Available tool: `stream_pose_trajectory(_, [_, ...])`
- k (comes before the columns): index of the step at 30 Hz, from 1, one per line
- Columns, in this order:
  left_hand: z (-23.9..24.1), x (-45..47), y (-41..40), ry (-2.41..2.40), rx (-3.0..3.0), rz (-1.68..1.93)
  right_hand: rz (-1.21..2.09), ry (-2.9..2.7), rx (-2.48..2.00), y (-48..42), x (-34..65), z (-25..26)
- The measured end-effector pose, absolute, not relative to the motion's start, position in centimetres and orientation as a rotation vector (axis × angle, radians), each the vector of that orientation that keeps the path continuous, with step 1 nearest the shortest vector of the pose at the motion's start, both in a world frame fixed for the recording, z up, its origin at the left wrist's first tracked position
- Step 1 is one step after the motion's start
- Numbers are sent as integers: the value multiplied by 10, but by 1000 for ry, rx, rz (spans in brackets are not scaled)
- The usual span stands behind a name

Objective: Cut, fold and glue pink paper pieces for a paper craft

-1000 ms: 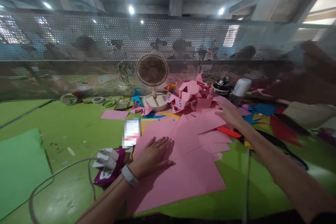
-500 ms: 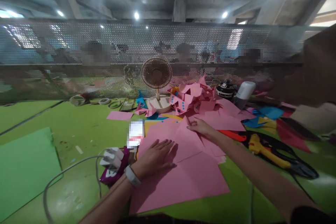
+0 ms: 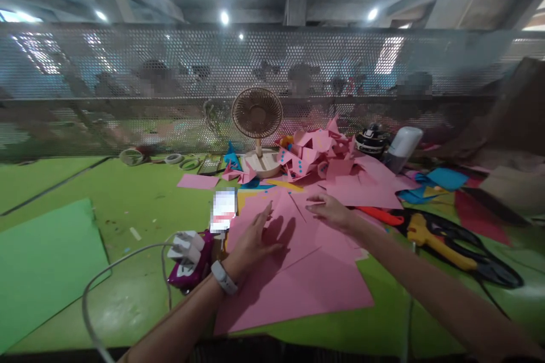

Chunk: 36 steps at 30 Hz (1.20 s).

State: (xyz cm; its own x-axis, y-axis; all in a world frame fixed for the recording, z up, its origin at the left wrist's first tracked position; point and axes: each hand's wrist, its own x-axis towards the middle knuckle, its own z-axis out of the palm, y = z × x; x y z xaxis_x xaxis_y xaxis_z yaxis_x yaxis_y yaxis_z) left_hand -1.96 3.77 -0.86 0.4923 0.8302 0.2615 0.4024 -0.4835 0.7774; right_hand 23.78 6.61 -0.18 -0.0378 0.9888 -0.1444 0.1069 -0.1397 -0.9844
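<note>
Pink paper sheets (image 3: pixel 315 292) lie overlapped in front of me, one with a pointed, raised-looking flap near its far end. Over their left part, my left hand (image 3: pixel 251 244) is tilted on edge with its fingers apart, casting a shadow; it holds nothing. My right hand (image 3: pixel 330 211) hovers at the right of the flap, fingers stretched and slightly parted, with no paper between them. Behind the sheets rises a heap of folded pink paper pieces (image 3: pixel 315 150), some with blue dots.
A small fan (image 3: pixel 258 113) stands before a perforated metal screen (image 3: pixel 179 51). Left are a phone (image 3: pixel 223 210), a purple power strip (image 3: pixel 187 275) with a cable, and a green sheet (image 3: pixel 46 272). Yellow-handled pliers (image 3: pixel 443 247) lie right, near a white-topped bottle (image 3: pixel 404 147).
My right hand has let go of the paper's corner and moved slightly down and right. The left hand, flat on the sheets before, has lifted and tilted. The view has shifted slightly.
</note>
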Motion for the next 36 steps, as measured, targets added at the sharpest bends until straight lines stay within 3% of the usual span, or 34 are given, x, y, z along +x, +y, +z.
stream_pose_trajectory(9, [-8,-16,41,921,1623,1022,1257,-1384,-1358,51,217,-19])
stream_pose_trajectory(11, [-6,-16,41,863,1599,976,980,-1551,-1345,45,220,-11])
stream_pose_trajectory(16, [13,-14,33,858,1865,893,-190,-2169,-1097,20,223,41])
stream_pose_trajectory(21, [45,-2,17,900,2363,939,-648,-2268,-951,-14,220,94])
stream_pose_trajectory(24, [70,7,5,965,2802,942,-741,-2397,-905,-27,220,109])
stream_pose_trajectory(29, [100,18,-9,634,3222,1003,-707,-2352,-910,-32,232,109])
stream_pose_trajectory(32, [91,23,-11,597,3245,967,-657,-2359,-879,-30,241,93])
stream_pose_trajectory(36, [51,26,-9,609,3208,666,-636,-2528,-862,-22,254,42])
